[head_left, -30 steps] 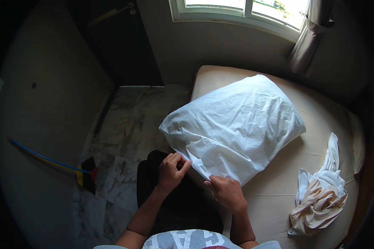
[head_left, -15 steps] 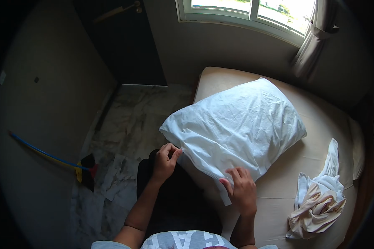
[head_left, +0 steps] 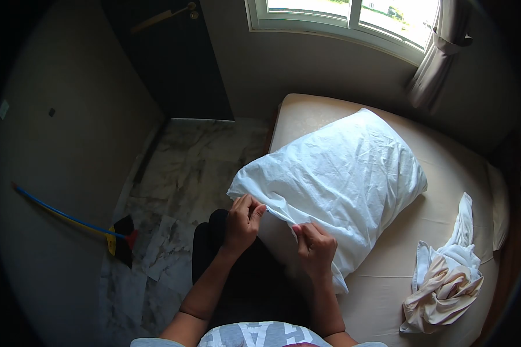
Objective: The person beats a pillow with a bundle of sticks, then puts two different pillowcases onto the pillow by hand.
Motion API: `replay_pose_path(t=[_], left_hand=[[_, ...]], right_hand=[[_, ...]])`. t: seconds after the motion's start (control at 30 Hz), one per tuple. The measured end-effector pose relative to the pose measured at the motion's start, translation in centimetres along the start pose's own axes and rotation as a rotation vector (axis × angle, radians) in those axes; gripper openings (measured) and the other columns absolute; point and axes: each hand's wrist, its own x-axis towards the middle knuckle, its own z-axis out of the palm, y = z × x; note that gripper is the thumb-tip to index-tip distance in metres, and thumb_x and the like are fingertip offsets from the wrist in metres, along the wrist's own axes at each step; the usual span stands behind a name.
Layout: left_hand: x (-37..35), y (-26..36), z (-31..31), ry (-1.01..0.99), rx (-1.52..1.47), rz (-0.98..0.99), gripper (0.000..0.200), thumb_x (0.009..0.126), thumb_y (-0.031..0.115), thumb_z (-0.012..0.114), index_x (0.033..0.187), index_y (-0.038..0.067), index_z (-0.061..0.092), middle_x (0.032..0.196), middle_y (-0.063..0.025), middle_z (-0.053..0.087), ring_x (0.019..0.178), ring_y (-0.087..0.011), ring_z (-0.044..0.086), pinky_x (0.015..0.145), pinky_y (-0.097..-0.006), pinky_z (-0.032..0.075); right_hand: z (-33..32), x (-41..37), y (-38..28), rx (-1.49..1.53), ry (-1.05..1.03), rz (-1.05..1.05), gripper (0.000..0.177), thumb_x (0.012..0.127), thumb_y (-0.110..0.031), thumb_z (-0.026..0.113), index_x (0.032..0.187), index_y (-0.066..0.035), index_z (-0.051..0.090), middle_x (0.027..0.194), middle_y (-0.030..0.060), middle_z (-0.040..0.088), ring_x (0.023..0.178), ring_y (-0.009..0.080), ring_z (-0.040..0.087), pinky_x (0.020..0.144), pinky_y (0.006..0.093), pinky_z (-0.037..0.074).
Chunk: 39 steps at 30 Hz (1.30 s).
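Observation:
A white pillow in its pillowcase [head_left: 336,173] lies across the bed, its near edge turned towards me. My left hand [head_left: 243,222] pinches that edge close to the left corner. A short way to the right, my right hand [head_left: 315,246] is closed on the same edge, thumb and fingers pressed together on the cloth. Between the two hands the fabric is gathered and creased. One corner of the pillowcase hangs down beside my right wrist.
The bed's mattress [head_left: 399,295] has a beige cover. Crumpled white and cream cloths [head_left: 443,289] lie at its right. A broom [head_left: 121,240] with a blue handle leans at the left wall. A dark door [head_left: 173,63], window [head_left: 341,26] and tied curtain [head_left: 440,63] stand beyond.
My right hand has moved left and closed on the pillowcase edge; it was open before. My left hand has shifted slightly right, still pinching. The near edge is drawn together.

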Motion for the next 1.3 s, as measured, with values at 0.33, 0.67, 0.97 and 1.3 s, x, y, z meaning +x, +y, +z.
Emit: replay_pose_path(t=[0.33,0.67,0.97,1.3], left_hand=[[1.7,-8.5,-5.5,0.233,-0.055,-0.194,0.027,0.088,0.022,0.054,0.072,0.002,0.046,0.059,-0.0019,0.045,0.056,-0.0084,0.038,0.051,-0.0258,0.034],[6.2,-11.1,-6.8,0.29,-0.023,-0.142,0.026,0.088,0.022,0.055,0.074,0.002,0.048,0.059,0.0005,0.044,0.055,-0.0069,0.037,0.05,-0.0245,0.033],[4.2,-13.4,-4.5,0.224,-0.309,-0.218,0.014,0.084,0.018,0.06,0.083,0.005,0.056,0.075,0.0035,0.053,0.066,-0.0033,0.044,0.059,-0.0188,0.034],[7.2,-12.1,7.1,-0.14,-0.105,-0.14,0.067,0.078,0.04,0.064,0.129,0.008,0.035,0.124,-0.0211,0.045,0.115,-0.0302,0.044,0.096,-0.0393,0.034]], right_hand=[[-1.1,0.4,0.7,0.013,0.028,0.073,0.017,0.078,-0.015,0.063,0.068,-0.003,0.057,0.059,0.0094,0.051,0.051,0.0278,0.05,0.047,0.0348,0.037],[-1.1,-1.6,-0.8,-0.084,-0.364,-0.313,0.025,0.08,-0.023,0.06,0.064,-0.008,0.049,0.057,0.0047,0.049,0.048,0.0227,0.053,0.045,0.0332,0.041],[-4.5,-2.7,3.2,-0.052,-0.264,-0.061,0.019,0.08,-0.025,0.062,0.077,-0.007,0.054,0.067,0.0059,0.055,0.063,0.0237,0.056,0.058,0.0349,0.044],[-4.6,-2.7,23.3,0.375,0.592,0.825,0.091,0.07,-0.055,0.066,0.126,0.005,0.027,0.128,0.0221,0.036,0.118,0.0292,0.036,0.099,0.0375,0.028]])
